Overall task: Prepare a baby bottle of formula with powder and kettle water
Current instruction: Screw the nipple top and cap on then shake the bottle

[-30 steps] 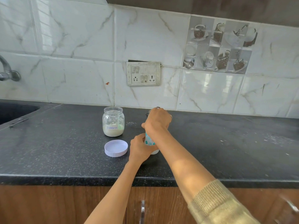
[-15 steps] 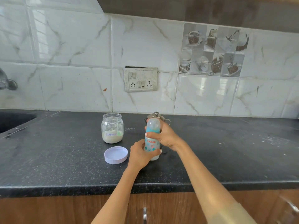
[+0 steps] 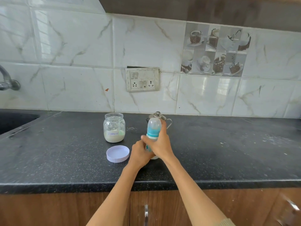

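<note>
In the head view, at centre frame both the left hand (image 3: pixel 138 152) and right hand (image 3: pixel 160 144) clasp the capped baby bottle (image 3: pixel 154 128) upright on the counter (image 3: pixel 228 152), so filling looks finished; the formula jar (image 3: pixel 114 128) stands open, its lid (image 3: pixel 118 153) off.
</note>
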Available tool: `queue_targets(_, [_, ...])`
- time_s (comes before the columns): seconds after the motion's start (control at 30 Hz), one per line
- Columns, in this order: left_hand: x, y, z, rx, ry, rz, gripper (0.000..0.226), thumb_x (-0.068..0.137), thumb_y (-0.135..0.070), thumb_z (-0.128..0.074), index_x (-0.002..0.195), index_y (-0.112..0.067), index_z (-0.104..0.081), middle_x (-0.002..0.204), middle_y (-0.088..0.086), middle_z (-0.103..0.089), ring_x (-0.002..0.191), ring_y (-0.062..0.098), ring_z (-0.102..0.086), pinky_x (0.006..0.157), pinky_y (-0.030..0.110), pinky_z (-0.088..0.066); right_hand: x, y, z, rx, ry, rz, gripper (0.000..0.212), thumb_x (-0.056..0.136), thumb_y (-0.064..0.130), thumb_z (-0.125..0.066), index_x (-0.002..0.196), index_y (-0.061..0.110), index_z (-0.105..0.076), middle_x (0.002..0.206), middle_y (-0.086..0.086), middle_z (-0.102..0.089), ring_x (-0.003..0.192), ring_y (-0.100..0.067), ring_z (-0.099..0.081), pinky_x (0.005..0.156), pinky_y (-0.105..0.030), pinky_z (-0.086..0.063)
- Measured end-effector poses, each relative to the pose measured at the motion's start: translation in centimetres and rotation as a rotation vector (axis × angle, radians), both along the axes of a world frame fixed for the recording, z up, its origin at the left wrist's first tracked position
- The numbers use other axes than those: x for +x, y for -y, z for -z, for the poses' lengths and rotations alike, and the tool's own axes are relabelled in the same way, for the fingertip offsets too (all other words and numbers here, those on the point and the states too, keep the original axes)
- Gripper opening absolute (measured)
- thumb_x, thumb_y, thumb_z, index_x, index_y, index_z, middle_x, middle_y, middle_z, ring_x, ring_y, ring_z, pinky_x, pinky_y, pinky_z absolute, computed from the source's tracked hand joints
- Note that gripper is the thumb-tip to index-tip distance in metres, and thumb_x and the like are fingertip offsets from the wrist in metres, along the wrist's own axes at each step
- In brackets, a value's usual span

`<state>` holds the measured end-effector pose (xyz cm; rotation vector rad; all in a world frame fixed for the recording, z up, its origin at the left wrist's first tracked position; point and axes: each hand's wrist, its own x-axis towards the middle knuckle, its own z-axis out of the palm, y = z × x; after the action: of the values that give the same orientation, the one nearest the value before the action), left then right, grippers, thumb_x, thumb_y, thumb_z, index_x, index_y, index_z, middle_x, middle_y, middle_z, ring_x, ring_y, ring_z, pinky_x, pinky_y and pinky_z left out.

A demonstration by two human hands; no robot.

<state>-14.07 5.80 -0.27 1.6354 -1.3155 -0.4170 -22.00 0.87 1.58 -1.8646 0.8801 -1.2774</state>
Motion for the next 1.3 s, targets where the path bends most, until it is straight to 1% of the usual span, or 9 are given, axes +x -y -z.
queue_targets(0.17, [0.6,-0.7,0.7,0.095,0.061,0.067,0.100,0.059,-0.036,-0.085,0.141,-0.014,-0.030,0.135,-0.001,-0.052,0.124,0.018,-0.049,0.102,0.031,-0.042,-2.6,0.2,0.7,-0.146,-0.257,-0.140,0.114,0.078,0.025,-0.076,0.130,0.059,0.019,0.139,-0.003,-0.047,0.116,-0.017,-0.057,0.100,-0.034,-0.047])
queue_targets(0.3, [0.6,-1.1,0.6,0.080,0.017,0.060,0.129,0.056,-0.039,-0.087,0.149,-0.008,-0.002,0.147,0.004,-0.038,0.134,0.018,-0.038,0.106,0.030,-0.035,-3.1,0.7,-3.5,-0.254,-0.323,-0.224,0.108,0.072,0.024,-0.081,0.124,0.072,0.001,0.127,-0.006,-0.054,0.097,-0.018,-0.064,0.090,-0.040,-0.054])
queue_targets(0.4, [0.6,-1.2,0.6,0.065,-0.082,0.066,0.142,0.052,-0.038,-0.089,0.147,-0.009,0.011,0.149,0.006,-0.035,0.137,0.018,-0.034,0.108,0.031,-0.032,-3.3,1.6,-4.6,-0.308,0.075,-0.079,0.098,0.072,0.019,-0.081,0.121,0.065,-0.010,0.107,0.000,-0.059,0.087,-0.015,-0.066,0.082,-0.027,-0.056])
queue_targets(0.53, [0.5,-1.1,0.7,0.061,-0.092,0.067,0.144,0.050,-0.038,-0.090,0.146,-0.010,0.013,0.147,0.005,-0.038,0.136,0.018,-0.036,0.107,0.031,-0.033,-3.9,2.0,-4.5,-0.296,-0.287,-0.190,0.094,0.068,0.020,-0.083,0.124,0.057,-0.018,0.107,0.000,-0.059,0.090,-0.016,-0.066,0.084,-0.040,-0.057])
queue_targets(0.67, [0.7,-1.0,0.7,0.052,-0.092,0.070,0.142,0.050,-0.039,-0.090,0.147,-0.010,0.009,0.148,0.005,-0.037,0.135,0.017,-0.037,0.106,0.031,-0.034,-4.5,2.5,-4.3,-0.333,-0.098,-0.101,0.090,0.071,0.010,-0.081,0.122,0.050,-0.018,0.101,0.008,-0.055,0.080,-0.002,-0.065,0.073,-0.022,-0.056])
queue_targets(0.73, [0.6,-1.0,0.7,0.051,-0.092,0.070,0.142,0.049,-0.040,-0.090,0.148,-0.009,0.008,0.147,0.006,-0.039,0.134,0.017,-0.038,0.106,0.031,-0.034,-4.3,2.2,-4.1,-0.314,-0.296,-0.223,0.092,0.069,0.015,-0.083,0.118,0.059,-0.018,0.107,0.005,-0.054,0.086,-0.009,-0.064,0.072,-0.023,-0.054])
queue_targets(0.83, [0.6,-1.1,0.7,0.052,-0.090,0.064,0.141,0.048,-0.041,-0.090,0.149,-0.009,0.004,0.147,0.004,-0.039,0.134,0.017,-0.038,0.107,0.032,-0.035,-3.9,2.6,-4.5,-0.286,-0.062,-0.116,0.092,0.069,0.012,-0.083,0.117,0.059,-0.020,0.102,0.006,-0.058,0.083,-0.009,-0.065,0.077,-0.027,-0.057])
queue_targets(0.93, [0.6,-1.1,0.7,0.048,-0.064,0.061,0.139,0.047,-0.044,-0.089,0.149,-0.010,-0.001,0.148,0.004,-0.037,0.134,0.016,-0.039,0.106,0.032,-0.036,-3.1,2.3,-5.0,-0.321,-0.227,-0.226,0.093,0.064,0.015,-0.085,0.118,0.060,-0.023,0.107,-0.002,-0.059,0.089,-0.021,-0.067,0.081,-0.040,-0.058])
queue_targets(1.3, [0.6,-0.9,0.7,0.055,-0.050,0.039,0.136,0.049,-0.043,-0.089,0.148,-0.008,-0.003,0.142,0.002,-0.046,0.132,0.017,-0.042,0.105,0.033,-0.037,-2.4,1.8,-5.8,-0.299,-0.156,-0.273,0.091,0.066,0.010,-0.084,0.120,0.054,-0.026,0.102,0.013,-0.053,0.091,-0.022,-0.065,0.083,-0.042,-0.057])
